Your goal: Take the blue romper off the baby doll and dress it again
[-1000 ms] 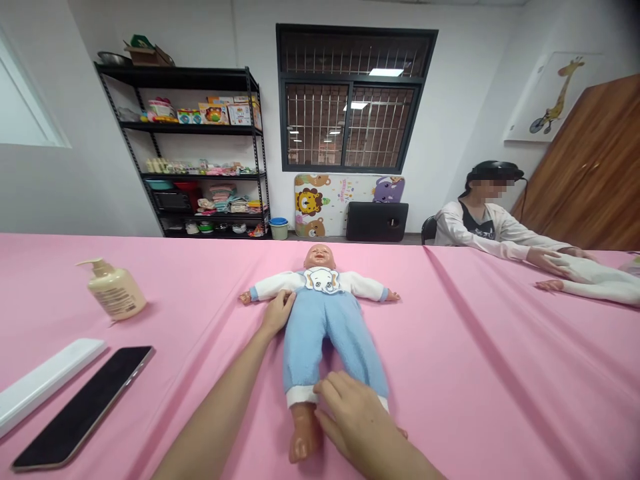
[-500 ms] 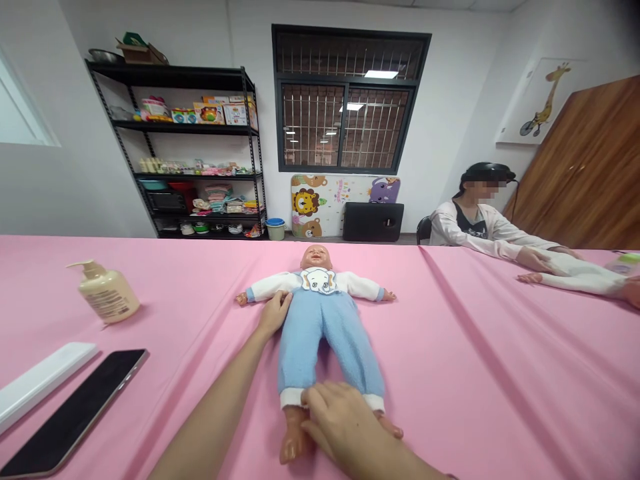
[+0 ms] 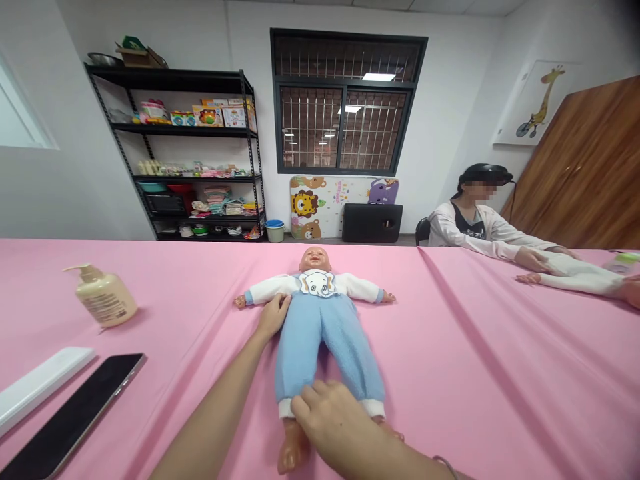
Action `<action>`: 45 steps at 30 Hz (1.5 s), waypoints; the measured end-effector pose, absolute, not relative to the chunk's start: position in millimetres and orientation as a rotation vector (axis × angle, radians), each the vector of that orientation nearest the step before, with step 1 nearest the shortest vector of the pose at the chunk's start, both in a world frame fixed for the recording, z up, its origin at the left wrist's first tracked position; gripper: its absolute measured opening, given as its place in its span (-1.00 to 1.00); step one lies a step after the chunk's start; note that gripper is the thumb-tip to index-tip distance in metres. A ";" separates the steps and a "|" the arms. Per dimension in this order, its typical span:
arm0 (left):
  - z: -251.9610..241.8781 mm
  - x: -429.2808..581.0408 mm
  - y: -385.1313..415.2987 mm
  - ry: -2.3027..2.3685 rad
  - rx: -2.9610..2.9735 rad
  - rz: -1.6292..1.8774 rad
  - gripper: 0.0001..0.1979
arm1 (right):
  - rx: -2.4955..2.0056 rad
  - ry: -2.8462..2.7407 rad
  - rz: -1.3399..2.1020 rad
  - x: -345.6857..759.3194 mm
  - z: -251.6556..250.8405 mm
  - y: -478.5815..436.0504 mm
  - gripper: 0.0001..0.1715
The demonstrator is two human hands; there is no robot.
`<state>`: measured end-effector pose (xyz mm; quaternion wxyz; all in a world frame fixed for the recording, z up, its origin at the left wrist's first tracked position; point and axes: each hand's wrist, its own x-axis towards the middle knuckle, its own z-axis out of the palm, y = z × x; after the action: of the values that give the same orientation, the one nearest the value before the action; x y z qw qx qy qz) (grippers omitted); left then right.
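Observation:
A baby doll [image 3: 316, 260] lies on its back on the pink-covered table [image 3: 450, 400], arms spread and feet towards me. It wears a white top with an elephant face and light blue trousers [image 3: 300, 340] with white cuffs. My left hand [image 3: 273, 316] is at the doll's waist, fingers curled against the side of the trousers; its fingertips are partly hidden. Down at the ankle on the left of the view, my right hand [image 3: 333, 420] is closed on the white cuff [image 3: 286, 408]. That hand covers part of the lower legs. Both bare feet show.
On the left are a pump bottle [image 3: 106, 300], a white flat case [image 3: 45, 383] and a black phone [image 3: 80, 417]. A co-worker [image 3: 475, 220] sits at the right with both hands on another doll [image 3: 585, 277]. Black shelves [image 3: 200, 130] stand behind.
My right hand has shifted slightly left and now closes over the cuff. My left hand stays at the doll's waist. The view has tilted a little.

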<state>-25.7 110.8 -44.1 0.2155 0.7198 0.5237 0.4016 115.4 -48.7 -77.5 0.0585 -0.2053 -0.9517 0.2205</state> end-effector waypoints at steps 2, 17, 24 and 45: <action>-44.5 -26.0 110.9 1.452 1.995 1.109 -0.62 | -0.721 -2.816 0.426 115.8 -64.3 -52.1 -0.75; -43.6 -26.1 108.8 1.450 1.980 1.118 -0.61 | -0.813 -2.827 0.222 124.3 -9.5 -70.9 -0.77; -44.0 -25.3 107.3 1.455 1.988 1.121 -0.63 | -1.136 -2.586 0.005 149.6 30.0 -61.3 -0.92; -42.5 -17.0 108.9 1.485 1.792 1.216 -0.65 | -1.573 -1.969 0.178 252.4 -54.1 29.5 -0.64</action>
<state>-17.0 108.9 -42.5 0.2550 0.6598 0.5468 0.4479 252.4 29.5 -54.1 0.3026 -0.5934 -0.7429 0.0670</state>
